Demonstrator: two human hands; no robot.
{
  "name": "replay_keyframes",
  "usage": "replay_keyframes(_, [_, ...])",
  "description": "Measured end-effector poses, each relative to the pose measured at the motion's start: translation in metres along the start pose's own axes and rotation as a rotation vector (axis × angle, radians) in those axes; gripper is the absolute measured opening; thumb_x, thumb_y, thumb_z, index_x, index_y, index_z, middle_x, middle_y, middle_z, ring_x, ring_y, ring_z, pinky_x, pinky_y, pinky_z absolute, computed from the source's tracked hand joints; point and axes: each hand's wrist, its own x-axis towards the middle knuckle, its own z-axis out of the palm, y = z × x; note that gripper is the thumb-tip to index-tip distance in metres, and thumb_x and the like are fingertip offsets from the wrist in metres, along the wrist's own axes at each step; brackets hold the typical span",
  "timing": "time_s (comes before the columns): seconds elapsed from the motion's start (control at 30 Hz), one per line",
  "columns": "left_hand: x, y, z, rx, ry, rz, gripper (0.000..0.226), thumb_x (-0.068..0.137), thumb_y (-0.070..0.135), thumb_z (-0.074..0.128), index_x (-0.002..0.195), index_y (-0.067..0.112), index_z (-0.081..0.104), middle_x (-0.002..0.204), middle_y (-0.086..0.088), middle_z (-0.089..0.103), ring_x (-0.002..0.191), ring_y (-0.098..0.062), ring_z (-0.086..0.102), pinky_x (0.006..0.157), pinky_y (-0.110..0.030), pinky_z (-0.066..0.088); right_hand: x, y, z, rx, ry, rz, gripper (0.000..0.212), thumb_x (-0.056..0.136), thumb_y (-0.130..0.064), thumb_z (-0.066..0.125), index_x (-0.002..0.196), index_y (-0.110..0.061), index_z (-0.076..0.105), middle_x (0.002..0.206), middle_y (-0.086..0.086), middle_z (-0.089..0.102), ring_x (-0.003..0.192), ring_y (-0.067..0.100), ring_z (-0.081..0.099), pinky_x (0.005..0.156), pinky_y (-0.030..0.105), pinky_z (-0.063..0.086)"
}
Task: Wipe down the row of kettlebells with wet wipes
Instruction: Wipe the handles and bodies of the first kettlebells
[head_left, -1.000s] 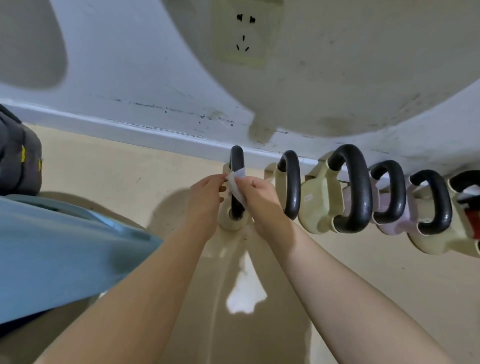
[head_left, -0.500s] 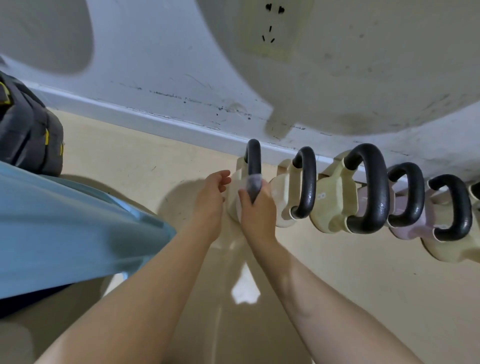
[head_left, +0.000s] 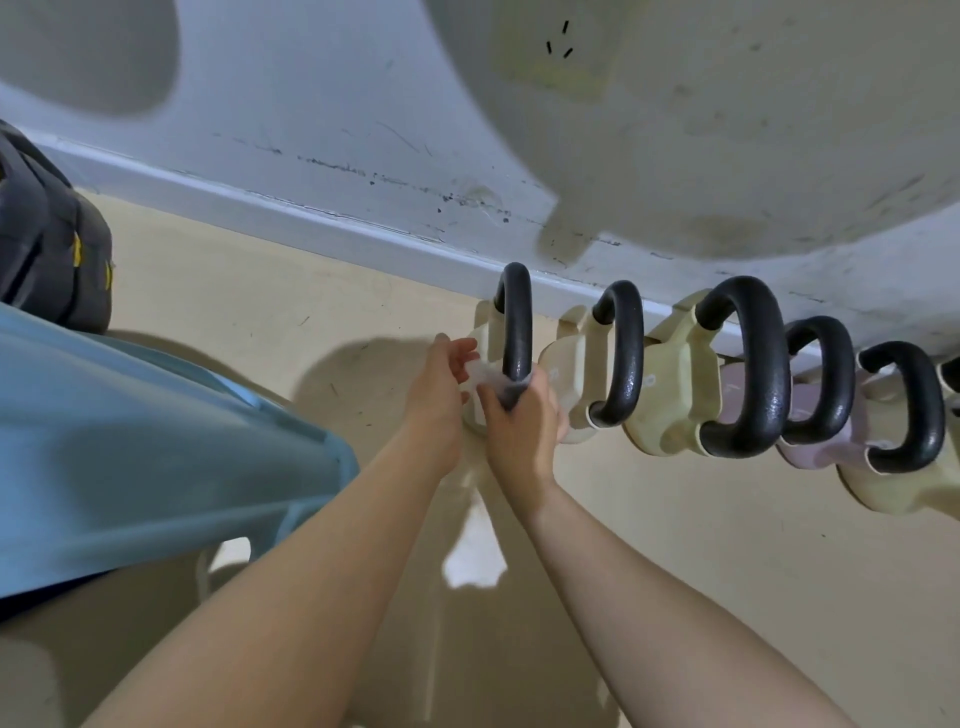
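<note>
At the far left edge a dark bag (head_left: 47, 244) with yellow details sits on the floor (head_left: 249, 312) beside the white baseboard (head_left: 311, 218), and below it a light blue garment (head_left: 130, 441) fills the lower left. Moving right, the left hand (head_left: 439, 387) hovers just beside the cream body of the first kettlebell (head_left: 485, 343), its fingers (head_left: 460, 353) loosely apart and curled, touching the loose end of a white wet wipe (head_left: 480, 374). Next to it the right hand (head_left: 522, 426) is closed around the lower part of that kettlebell's black handle (head_left: 514, 322), pressing the wipe against the handle. The first kettlebell stands at the left end of the row, on the floor close to the wall (head_left: 363, 104). Further right follow a second cream kettlebell (head_left: 569, 374), a larger cream kettlebell (head_left: 675, 395), a pale pink kettlebell (head_left: 810, 447) and another cream one (head_left: 893, 483), each with a black handle, standing close together along the baseboard. A wall socket (head_left: 558, 47) sits high on the wall.
</note>
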Motion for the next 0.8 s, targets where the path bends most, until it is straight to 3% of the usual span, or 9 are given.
replay_keyframes(0.1, [0.002,-0.006,0.000,0.009,-0.022,0.001,0.038,0.097,0.034,0.029,0.080,0.023,0.062,0.089,0.004,0.063,0.088,-0.012,0.057,0.081,-0.027,0.044,0.014,-0.005,0.005,0.211,-0.012,0.061,0.030,0.085,-0.022,0.060,0.069,-0.028,0.035,0.062,-0.011,0.044,0.063,0.014,0.048,0.079,0.049,0.048])
replay_keyframes(0.17, [0.004,-0.010,-0.001,0.018,-0.014,-0.011,0.038,0.096,0.033,0.029,0.080,0.023,0.062,0.090,0.003,0.063,0.090,-0.013,0.057,0.084,-0.028,0.043,0.002,0.002,0.008,0.227,0.005,0.017,0.021,0.085,-0.022,0.055,0.074,-0.028,0.039,0.062,-0.015,0.045,0.063,0.013,0.048,0.074,0.052,0.047])
replay_keyframes(0.3, [0.009,-0.006,-0.001,-0.040,-0.018,-0.031,0.036,0.096,0.033,0.032,0.079,0.020,0.061,0.082,0.003,0.060,0.079,-0.013,0.052,0.077,-0.026,0.041,-0.009,0.016,0.006,0.158,-0.031,-0.111,0.028,0.090,-0.001,0.043,0.108,-0.021,0.047,0.087,-0.021,0.052,0.083,-0.002,0.053,0.081,0.030,0.045])
replay_keyframes(0.37, [0.011,-0.005,0.002,-0.047,-0.042,-0.043,0.036,0.096,0.034,0.032,0.082,0.019,0.060,0.078,0.002,0.061,0.073,-0.013,0.054,0.069,-0.025,0.041,0.005,0.003,0.002,0.142,-0.117,-0.160,0.025,0.093,-0.001,0.037,0.113,-0.013,0.046,0.109,0.000,0.054,0.094,-0.005,0.050,0.091,0.029,0.045])
replay_keyframes(0.43, [0.007,-0.007,0.006,-0.002,-0.083,-0.053,0.037,0.096,0.038,0.032,0.091,0.017,0.062,0.082,0.000,0.062,0.077,-0.015,0.057,0.072,-0.028,0.044,0.024,-0.006,-0.007,-0.179,-0.200,-0.336,0.046,0.095,-0.011,0.037,0.141,-0.008,0.027,0.149,0.014,0.026,0.133,0.014,0.029,0.115,0.040,0.022])
replay_keyframes(0.53, [0.006,-0.009,0.010,0.027,-0.089,-0.051,0.042,0.096,0.042,0.031,0.082,0.016,0.061,0.084,-0.005,0.063,0.085,-0.020,0.059,0.082,-0.032,0.047,0.049,-0.001,-0.028,-0.540,-0.379,-0.565,0.061,0.094,-0.016,0.044,0.147,-0.015,0.015,0.158,0.009,-0.003,0.145,0.020,-0.005,0.116,0.034,-0.006])
replay_keyframes(0.6, [0.010,-0.005,0.009,0.003,-0.077,-0.061,0.047,0.095,0.048,0.029,0.086,0.016,0.063,0.091,-0.008,0.067,0.089,-0.022,0.062,0.088,-0.035,0.047,0.049,-0.001,-0.041,-0.623,-0.417,-0.711,0.050,0.093,-0.020,0.045,0.141,-0.012,0.033,0.156,0.010,0.017,0.145,0.024,0.005,0.117,0.036,0.001])
replay_keyframes(0.7, [0.012,-0.006,0.006,-0.032,-0.108,-0.081,0.053,0.095,0.051,0.022,0.075,0.020,0.060,0.080,-0.005,0.066,0.074,-0.018,0.060,0.070,-0.030,0.047,0.042,0.008,-0.050,-0.827,-0.430,-1.002,0.043,0.091,-0.032,0.038,0.123,-0.008,0.054,0.135,0.009,0.053,0.137,0.026,0.027,0.114,0.036,0.015])
replay_keyframes(0.8, [0.010,-0.008,0.003,-0.082,-0.105,-0.120,0.051,0.096,0.049,0.024,0.072,0.019,0.057,0.087,-0.006,0.066,0.069,-0.017,0.061,0.074,-0.031,0.047,0.066,-0.001,-0.055,-0.950,-0.472,-1.098,0.047,0.091,-0.037,0.031,0.112,-0.010,0.063,0.127,0.008,0.059,0.134,0.028,0.035,0.111,0.035,0.013])
